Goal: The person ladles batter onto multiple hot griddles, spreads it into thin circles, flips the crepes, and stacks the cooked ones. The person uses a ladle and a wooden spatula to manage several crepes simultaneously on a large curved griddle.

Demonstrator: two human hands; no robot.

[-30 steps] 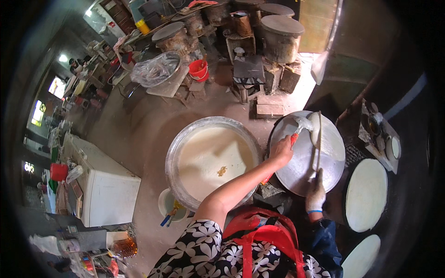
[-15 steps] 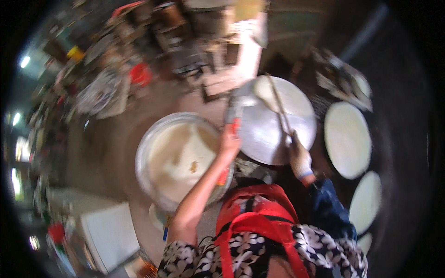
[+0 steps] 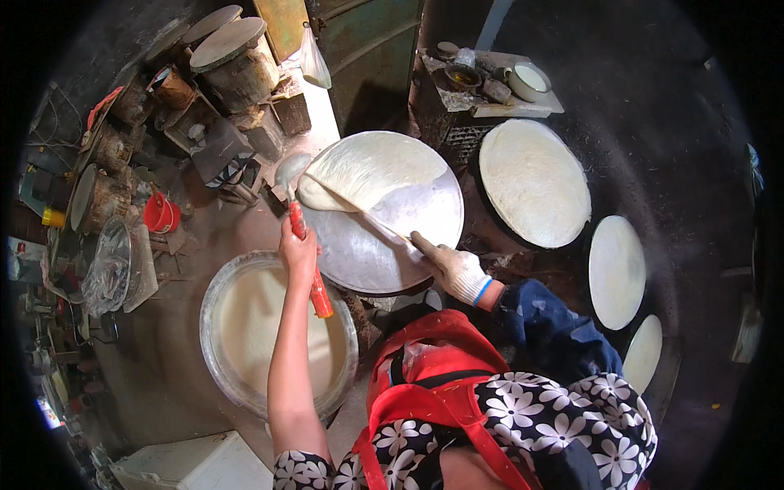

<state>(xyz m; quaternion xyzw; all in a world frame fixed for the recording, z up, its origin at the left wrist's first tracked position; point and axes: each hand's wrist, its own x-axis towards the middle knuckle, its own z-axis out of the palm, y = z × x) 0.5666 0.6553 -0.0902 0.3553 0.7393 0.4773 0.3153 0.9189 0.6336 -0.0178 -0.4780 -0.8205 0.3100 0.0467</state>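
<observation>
My left hand (image 3: 299,249) is closed around the red handle of a metal ladle (image 3: 292,168), whose bowl hangs by the far left rim of a round metal griddle (image 3: 371,257). My right hand (image 3: 454,269), in a pale work glove, grips a thin stick (image 3: 371,216). The stick slants far and left over the griddle, along the edge of a pale batter layer (image 3: 384,159). Batter covers the far part of the plate, while the near part shows bare metal. A wide metal tub (image 3: 211,335) of creamy batter (image 3: 253,327) stands below my left forearm.
To the right, pale round sheets (image 3: 535,184) lie on dark round plates. Beyond them, a small table (image 3: 535,110) holds bowls and a white pot (image 3: 529,80). Lidded barrels (image 3: 237,69), a red bucket (image 3: 162,214) and a white box (image 3: 196,469) stand to the left.
The view has shifted, moving the griddle leftward in it. Batter now covers much more of the far half. The stick has swung left, and the ladle sits at the griddle's far left rim.
</observation>
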